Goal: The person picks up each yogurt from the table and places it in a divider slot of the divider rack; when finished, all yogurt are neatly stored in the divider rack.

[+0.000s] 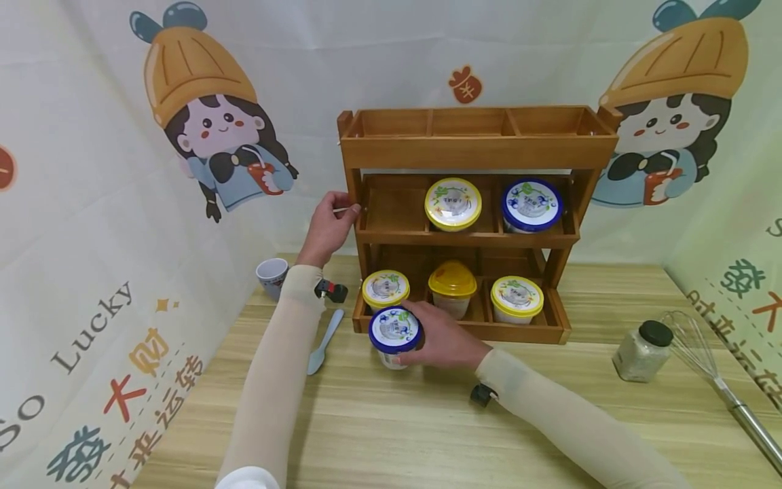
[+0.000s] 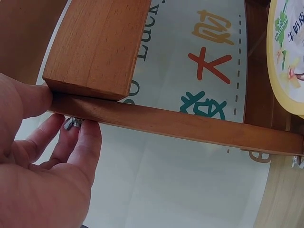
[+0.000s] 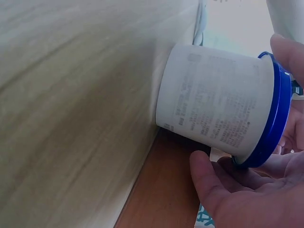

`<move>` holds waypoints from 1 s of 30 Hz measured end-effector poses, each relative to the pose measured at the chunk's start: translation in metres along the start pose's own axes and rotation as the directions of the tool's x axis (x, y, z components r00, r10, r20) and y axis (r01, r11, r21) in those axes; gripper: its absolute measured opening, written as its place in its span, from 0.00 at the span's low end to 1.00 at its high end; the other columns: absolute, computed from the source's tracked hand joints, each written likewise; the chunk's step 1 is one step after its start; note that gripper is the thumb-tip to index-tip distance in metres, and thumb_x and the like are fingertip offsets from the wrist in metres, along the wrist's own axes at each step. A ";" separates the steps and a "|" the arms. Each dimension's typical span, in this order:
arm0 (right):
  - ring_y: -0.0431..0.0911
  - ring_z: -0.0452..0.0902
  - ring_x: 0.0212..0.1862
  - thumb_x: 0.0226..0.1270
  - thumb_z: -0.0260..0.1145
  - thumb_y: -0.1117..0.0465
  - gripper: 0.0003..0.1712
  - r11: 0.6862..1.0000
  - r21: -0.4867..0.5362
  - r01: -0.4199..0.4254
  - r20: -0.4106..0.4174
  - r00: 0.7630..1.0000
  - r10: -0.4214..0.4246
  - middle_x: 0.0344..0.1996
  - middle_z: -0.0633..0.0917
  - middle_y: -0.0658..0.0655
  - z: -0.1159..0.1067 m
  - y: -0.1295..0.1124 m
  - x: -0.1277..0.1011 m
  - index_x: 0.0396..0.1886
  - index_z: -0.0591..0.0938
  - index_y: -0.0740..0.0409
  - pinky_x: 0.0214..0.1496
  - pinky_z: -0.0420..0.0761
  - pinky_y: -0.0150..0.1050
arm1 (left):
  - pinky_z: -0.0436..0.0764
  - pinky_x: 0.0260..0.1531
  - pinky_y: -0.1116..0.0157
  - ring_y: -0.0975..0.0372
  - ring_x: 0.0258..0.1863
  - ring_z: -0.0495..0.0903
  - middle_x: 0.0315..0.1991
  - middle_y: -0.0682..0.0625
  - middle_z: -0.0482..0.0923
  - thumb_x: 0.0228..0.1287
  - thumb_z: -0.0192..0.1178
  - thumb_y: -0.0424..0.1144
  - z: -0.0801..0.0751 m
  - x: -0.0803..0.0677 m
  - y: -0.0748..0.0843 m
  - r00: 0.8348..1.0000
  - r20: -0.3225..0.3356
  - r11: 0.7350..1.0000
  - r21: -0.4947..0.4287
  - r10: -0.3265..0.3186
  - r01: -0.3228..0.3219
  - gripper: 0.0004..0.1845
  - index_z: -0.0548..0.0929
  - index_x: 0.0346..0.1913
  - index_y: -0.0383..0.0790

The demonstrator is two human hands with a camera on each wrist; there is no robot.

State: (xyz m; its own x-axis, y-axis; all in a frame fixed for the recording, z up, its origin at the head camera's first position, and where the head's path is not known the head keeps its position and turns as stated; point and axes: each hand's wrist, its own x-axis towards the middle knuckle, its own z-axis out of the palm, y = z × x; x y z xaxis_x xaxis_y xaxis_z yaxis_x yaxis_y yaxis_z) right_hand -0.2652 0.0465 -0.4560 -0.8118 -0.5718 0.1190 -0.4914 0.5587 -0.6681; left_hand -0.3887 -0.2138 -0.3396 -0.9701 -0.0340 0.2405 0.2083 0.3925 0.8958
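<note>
A wooden three-tier rack (image 1: 470, 155) stands at the back of the table. My left hand (image 1: 332, 227) pinches its left upright (image 2: 175, 124), thumb on one side and fingertips on the other, beside a small metal wing nut (image 2: 73, 123). In front of the bottom tier, my right hand (image 1: 446, 336) holds a white cup with a blue lid (image 1: 395, 331) by the lid's rim. The right wrist view shows the cup's printed side (image 3: 213, 95) and its base at the tabletop; I cannot tell whether they touch. A yellow-lidded cup (image 1: 385, 288) sits just behind it.
The middle tier bears a yellow-lidded cup (image 1: 453, 204) and a blue-lidded cup (image 1: 532, 205). Below are a domed yellow-lidded cup (image 1: 452, 288) and another yellow-lidded one (image 1: 516, 299). A small cup (image 1: 272, 275) and spoon (image 1: 326, 341) lie left; a jar (image 1: 643, 351) and whisk (image 1: 721, 384) right.
</note>
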 end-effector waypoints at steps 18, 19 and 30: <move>0.50 0.75 0.69 0.52 0.83 0.35 0.60 1.000 0.010 -0.011 -0.030 0.999 0.011 0.69 0.77 0.53 -0.004 -0.003 -0.001 0.80 0.67 0.51 0.75 0.74 0.56 | 0.79 0.69 0.51 0.49 0.68 0.78 0.69 0.40 0.74 0.82 0.57 0.44 0.000 0.001 0.000 1.000 -0.002 1.000 0.011 -0.011 0.011 0.23 0.71 0.71 0.39; 0.49 0.75 0.69 0.52 0.83 0.34 0.60 1.000 0.006 -0.008 -0.035 0.999 0.008 0.69 0.78 0.53 -0.005 -0.004 0.000 0.80 0.67 0.51 0.75 0.74 0.56 | 0.79 0.69 0.51 0.49 0.68 0.78 0.69 0.40 0.74 0.82 0.58 0.44 0.000 0.000 0.000 1.000 -0.003 1.000 0.011 -0.012 0.012 0.23 0.71 0.71 0.40; 0.54 0.75 0.69 0.54 0.83 0.36 0.62 0.999 -0.006 0.041 -0.061 0.997 -0.041 0.72 0.75 0.56 -0.031 -0.023 0.002 0.82 0.64 0.54 0.73 0.76 0.60 | 0.78 0.70 0.51 0.49 0.69 0.77 0.70 0.40 0.74 0.82 0.57 0.45 0.000 0.001 0.000 1.000 -0.005 1.000 0.026 -0.018 0.018 0.23 0.71 0.71 0.40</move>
State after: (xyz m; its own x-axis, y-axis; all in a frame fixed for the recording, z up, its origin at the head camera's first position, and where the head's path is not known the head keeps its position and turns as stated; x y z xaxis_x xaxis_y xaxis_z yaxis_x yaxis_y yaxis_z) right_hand -0.2651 0.0517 -0.4174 -0.8085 -0.5566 0.1911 -0.5263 0.5387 -0.6579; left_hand -0.3900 -0.2138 -0.3394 -0.9730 -0.0452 0.2262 0.1876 0.4157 0.8899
